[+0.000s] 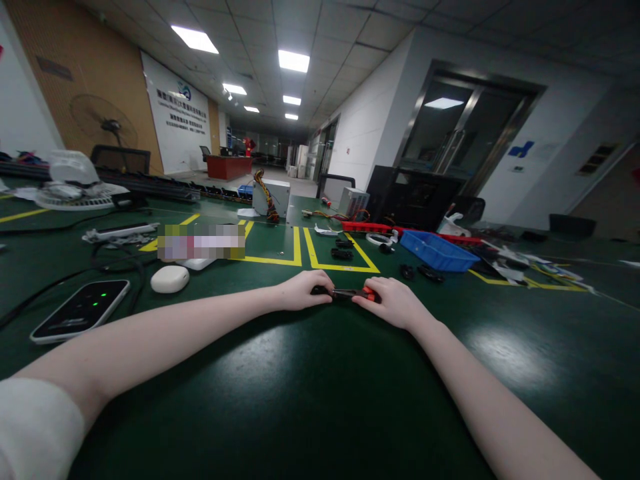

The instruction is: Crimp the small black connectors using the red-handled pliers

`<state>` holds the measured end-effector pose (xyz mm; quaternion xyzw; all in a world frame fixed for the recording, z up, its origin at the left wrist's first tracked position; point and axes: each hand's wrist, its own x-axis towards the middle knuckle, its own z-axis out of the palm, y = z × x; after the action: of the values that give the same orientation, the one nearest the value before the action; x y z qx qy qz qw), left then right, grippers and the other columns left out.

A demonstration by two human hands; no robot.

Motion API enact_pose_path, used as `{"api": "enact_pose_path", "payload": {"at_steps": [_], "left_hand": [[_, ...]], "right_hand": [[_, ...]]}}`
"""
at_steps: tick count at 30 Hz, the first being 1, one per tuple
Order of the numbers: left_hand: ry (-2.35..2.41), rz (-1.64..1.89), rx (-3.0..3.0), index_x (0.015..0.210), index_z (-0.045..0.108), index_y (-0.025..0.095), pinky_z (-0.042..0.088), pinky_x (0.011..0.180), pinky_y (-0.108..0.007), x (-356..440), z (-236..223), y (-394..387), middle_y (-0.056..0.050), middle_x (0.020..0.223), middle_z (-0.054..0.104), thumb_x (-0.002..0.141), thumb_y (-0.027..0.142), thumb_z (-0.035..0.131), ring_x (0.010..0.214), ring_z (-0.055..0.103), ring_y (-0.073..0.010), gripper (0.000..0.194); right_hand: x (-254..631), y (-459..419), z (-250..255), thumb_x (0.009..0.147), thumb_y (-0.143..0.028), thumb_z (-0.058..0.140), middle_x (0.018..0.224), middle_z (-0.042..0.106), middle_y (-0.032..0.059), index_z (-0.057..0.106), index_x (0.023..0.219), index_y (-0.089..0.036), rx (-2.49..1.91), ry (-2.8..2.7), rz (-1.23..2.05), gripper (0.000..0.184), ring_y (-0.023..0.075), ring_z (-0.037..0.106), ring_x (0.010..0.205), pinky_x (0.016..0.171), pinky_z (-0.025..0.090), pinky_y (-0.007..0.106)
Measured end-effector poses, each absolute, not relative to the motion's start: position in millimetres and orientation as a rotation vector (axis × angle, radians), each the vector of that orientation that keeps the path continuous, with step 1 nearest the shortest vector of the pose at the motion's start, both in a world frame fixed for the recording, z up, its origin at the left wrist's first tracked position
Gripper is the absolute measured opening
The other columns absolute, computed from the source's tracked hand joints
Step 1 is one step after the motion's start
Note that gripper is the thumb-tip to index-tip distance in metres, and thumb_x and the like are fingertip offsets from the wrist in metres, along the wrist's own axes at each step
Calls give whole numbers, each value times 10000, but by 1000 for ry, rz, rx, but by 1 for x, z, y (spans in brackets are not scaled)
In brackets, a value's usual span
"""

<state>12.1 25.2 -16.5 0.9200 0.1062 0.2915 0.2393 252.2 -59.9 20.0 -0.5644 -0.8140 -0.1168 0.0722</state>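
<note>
Low over the green table, my right hand [393, 301] is closed around long-nose pliers [346, 293] with orange and black handles. Their metal jaws point left and reach the fingers of my left hand [305, 291]. Those fingers pinch a small black part [320, 290], mostly hidden, so its exact kind is unclear. The jaw tips meet or nearly meet this part; I cannot tell whether they grip it. Beyond my hands, small black pieces [342, 253] lie inside a yellow-taped square.
A blue bin [437, 252] stands to the right, with black pieces [430, 273] before it. On the left are a white rounded case [170, 279] and a black-screened device [83, 311] beside dark cables. A power supply unit [273, 198] with bundled wires sits farther back.
</note>
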Motion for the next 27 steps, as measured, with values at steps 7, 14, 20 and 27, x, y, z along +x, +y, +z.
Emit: {"api": "enact_pose_path", "payload": {"at_steps": [7, 14, 20, 27], "left_hand": [[310, 781, 2546, 936, 670, 133, 483, 906, -321, 12, -15, 24, -88, 1034, 639, 846, 154, 663, 978, 612, -191, 93], [306, 793, 2548, 935, 668, 121, 485, 905, -325, 12, -16, 24, -99, 1039, 636, 844, 149, 662, 977, 611, -196, 96], [298, 797, 2548, 926, 664, 123, 487, 902, -327, 12, -16, 24, -95, 1035, 633, 840, 148, 664, 977, 611, -195, 89], [281, 813, 2540, 921, 661, 124, 491, 899, -335, 12, -17, 25, -95, 1028, 639, 837, 143, 666, 965, 616, -193, 87]], "right_hand": [[255, -60, 20, 896, -603, 422, 819, 633, 52, 530, 761, -209, -1682, -2442, -349, 430, 193, 555, 718, 642, 353, 305], [253, -59, 19, 895, -609, 421, 820, 627, 54, 555, 790, -205, -1655, -2447, -381, 438, 197, 556, 731, 652, 362, 312], [253, -58, 18, 903, -597, 414, 825, 626, 53, 560, 810, -206, -1641, -2455, -363, 428, 197, 562, 741, 659, 367, 312], [249, -60, 19, 902, -603, 403, 795, 621, 51, 517, 746, -214, -1699, -2448, -293, 435, 194, 555, 708, 623, 353, 302]]}}
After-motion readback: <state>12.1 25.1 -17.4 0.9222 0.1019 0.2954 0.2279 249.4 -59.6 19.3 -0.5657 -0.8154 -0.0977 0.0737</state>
